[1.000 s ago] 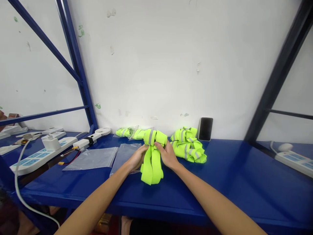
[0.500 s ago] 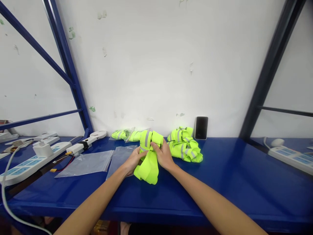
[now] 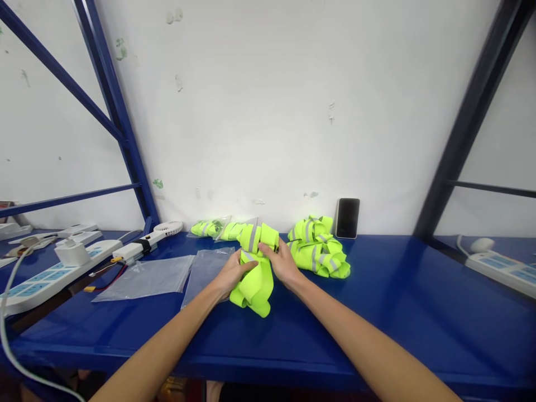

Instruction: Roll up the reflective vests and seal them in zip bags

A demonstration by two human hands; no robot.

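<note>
Between my two hands is a bundle of fluorescent yellow reflective strap with silver-grey bands, its upper part coiled and its loose folds hanging below. My left hand grips the lower folds, thumb laid across the front. Higher up on the right, my right hand is closed on the coiled part with its thumb in front. Fingers behind the fabric are hidden. A heap of similar yellow reflective straps lies just right of my right hand. Behind the bundle, more yellow straps in clear bags rest near the wall.
Flat clear plastic bags lie on the blue table to the left. Beyond them are a small white fan, a white power strip and cables. A dark-screened phone-like device leans on the wall; another power strip sits far right.
My left hand has shifted slightly, and the fold under its thumb now shows a grey band. The hanging folds have changed shape a little. My right hand keeps its hold.
</note>
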